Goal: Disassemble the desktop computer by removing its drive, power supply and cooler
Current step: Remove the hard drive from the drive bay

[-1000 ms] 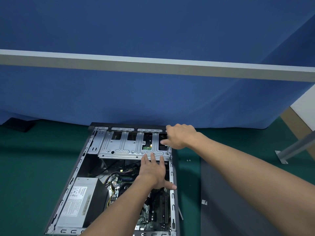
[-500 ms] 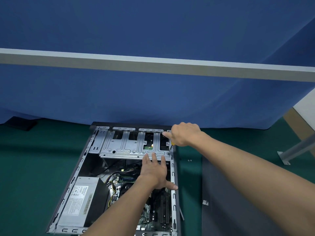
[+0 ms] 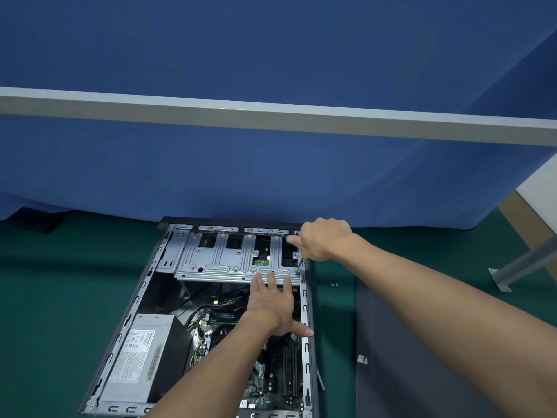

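Desktop computer [image 3: 132, 309] lies on its side with the cover off, directly under both hands, on a green mat [image 3: 60, 297]. Inside it, a silver drive cage [image 3: 223, 260] spans the far end; the green board of a drive [image 3: 261, 262] shows through a cage opening just beyond the left fingertips. A grey power supply [image 3: 141, 360] sits in the near corner to the left of the left forearm, with bundled cables [image 3: 211, 309] between it and the left hand, and the motherboard [image 3: 271, 378] lies below the left wrist.

The left hand [image 3: 272, 306] is flat with its fingers spread, their tips on the cage's near edge, thumb out toward the case's right rail. The right hand [image 3: 322, 239] is curled round a yellow-handled screwdriver [image 3: 300, 260], whose tip meets the cage's near right corner.

A second ago the right hand covered that corner and no tool showed; since then the shaft has come into sight. The left hand has stayed put.

Right of the right forearm lie a dark side panel [image 3: 391, 342] and two small screws [image 3: 334, 284]. A blue partition [image 3: 271, 176] stands beyond both hands.
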`<state>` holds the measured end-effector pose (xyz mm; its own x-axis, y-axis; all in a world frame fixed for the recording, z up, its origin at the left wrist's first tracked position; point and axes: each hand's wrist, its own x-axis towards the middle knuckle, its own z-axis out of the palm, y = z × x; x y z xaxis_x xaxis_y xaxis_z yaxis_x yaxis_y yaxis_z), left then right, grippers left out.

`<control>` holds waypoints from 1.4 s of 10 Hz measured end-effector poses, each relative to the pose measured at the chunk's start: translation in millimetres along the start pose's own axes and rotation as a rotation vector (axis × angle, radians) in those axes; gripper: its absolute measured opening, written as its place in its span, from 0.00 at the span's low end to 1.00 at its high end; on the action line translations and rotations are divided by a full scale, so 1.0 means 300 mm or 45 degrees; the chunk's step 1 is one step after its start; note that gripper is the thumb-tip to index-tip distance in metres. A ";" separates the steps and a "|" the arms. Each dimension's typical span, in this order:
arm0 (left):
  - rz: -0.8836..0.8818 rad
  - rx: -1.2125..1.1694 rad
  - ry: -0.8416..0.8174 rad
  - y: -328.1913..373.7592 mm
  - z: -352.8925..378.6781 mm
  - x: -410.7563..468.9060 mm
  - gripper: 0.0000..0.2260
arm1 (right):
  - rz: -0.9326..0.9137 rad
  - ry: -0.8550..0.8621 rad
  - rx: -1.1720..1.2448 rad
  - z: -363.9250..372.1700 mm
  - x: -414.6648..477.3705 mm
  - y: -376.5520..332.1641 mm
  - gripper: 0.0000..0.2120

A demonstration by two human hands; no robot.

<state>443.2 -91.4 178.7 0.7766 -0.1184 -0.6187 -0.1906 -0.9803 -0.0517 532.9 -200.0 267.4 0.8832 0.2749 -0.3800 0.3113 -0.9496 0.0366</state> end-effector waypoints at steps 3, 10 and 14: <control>-0.001 -0.005 -0.006 0.003 -0.004 -0.004 0.55 | -0.122 -0.023 0.120 -0.008 0.000 0.013 0.08; 0.001 -0.001 -0.011 0.002 -0.005 -0.006 0.55 | -0.113 -0.017 0.142 -0.013 -0.011 0.007 0.04; -0.006 0.002 -0.012 0.000 0.003 0.005 0.55 | -0.103 0.015 0.149 -0.005 -0.014 0.005 0.06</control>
<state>443.9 -91.5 177.0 0.7720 -0.1127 -0.6256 -0.1883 -0.9805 -0.0557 530.4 -202.4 270.4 0.8610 0.3527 -0.3664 0.3394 -0.9350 -0.1023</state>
